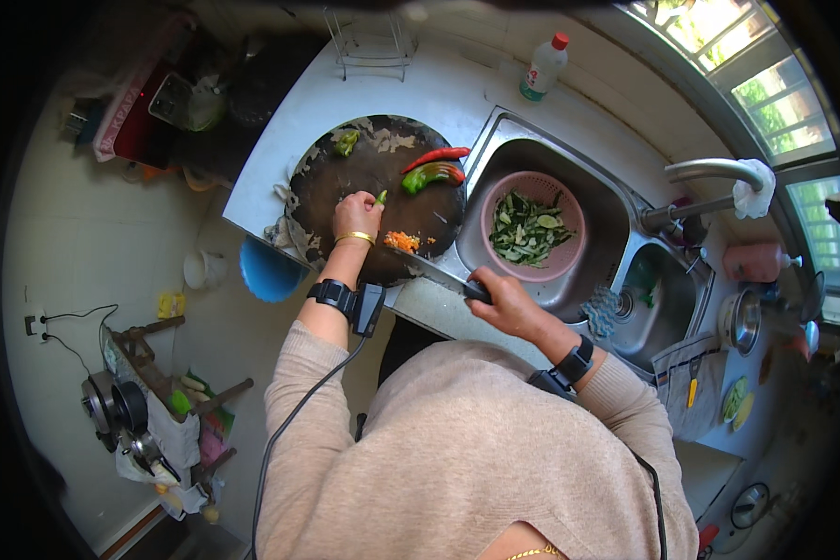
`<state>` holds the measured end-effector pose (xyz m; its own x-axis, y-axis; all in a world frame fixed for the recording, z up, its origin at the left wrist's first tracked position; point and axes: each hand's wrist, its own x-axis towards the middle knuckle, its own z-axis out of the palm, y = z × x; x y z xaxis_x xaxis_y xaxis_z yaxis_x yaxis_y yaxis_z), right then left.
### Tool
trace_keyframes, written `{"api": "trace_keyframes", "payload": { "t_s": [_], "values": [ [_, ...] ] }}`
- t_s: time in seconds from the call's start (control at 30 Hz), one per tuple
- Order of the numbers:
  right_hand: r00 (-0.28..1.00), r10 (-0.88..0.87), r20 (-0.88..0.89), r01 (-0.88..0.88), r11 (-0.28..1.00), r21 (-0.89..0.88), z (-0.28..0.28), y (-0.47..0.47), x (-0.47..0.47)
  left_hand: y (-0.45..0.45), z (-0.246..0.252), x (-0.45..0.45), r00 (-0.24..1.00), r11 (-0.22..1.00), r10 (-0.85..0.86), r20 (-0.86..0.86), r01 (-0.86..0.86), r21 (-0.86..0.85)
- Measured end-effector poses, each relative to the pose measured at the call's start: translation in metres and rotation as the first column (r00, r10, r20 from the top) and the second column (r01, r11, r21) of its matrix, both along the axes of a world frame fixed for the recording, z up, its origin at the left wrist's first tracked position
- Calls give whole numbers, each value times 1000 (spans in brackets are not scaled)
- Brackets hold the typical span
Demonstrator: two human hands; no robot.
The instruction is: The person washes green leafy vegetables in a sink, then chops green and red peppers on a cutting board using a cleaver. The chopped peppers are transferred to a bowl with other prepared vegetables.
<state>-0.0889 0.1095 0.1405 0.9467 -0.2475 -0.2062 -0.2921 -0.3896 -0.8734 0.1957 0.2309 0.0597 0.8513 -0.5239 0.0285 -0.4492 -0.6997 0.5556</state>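
Observation:
My left hand [358, 215] holds a piece of green pepper [381, 198] over the dark round chopping board [336, 175]. The handle of a kitchen knife [434, 271] is in my right hand [500, 301], and the blade reaches left over the board's near right edge, beside chopped orange bits [402, 241]. A red chili pepper [434, 157] and a green-and-red pepper [432, 176] lie at the board's right side. Near its far edge rests a green pepper piece [347, 142].
Right of the board, a pink colander [581, 231] of cut greens sits in the steel sink [602, 182]. A blue-patterned cloth [600, 311] hangs on the sink's divider. Behind stand a red-capped bottle [544, 66] and a wire rack [371, 61]. A blue basin [269, 269] is below the counter's left edge.

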Motion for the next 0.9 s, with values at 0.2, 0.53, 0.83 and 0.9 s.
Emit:
{"api": "trace_keyframes", "payload": {
  "t_s": [0.2,0.53,0.83,0.9],
  "values": [
    [997,56,-55,-56,998,11,-10,15,19,28,-11,14,987,994,92,-132,-100,-53],
    [969,-35,-245,121,931,344,8,26,43,86,0,-67,826,885,166,-539,-366,-287],
    [959,-4,-283,103,937,334,11,36,48,79,6,-60,769,886,182,-612,-398,-237],
    [954,-1,-300,106,937,333,10,36,47,76,6,-61,768,886,187,-612,-402,-234]
  ]
}}
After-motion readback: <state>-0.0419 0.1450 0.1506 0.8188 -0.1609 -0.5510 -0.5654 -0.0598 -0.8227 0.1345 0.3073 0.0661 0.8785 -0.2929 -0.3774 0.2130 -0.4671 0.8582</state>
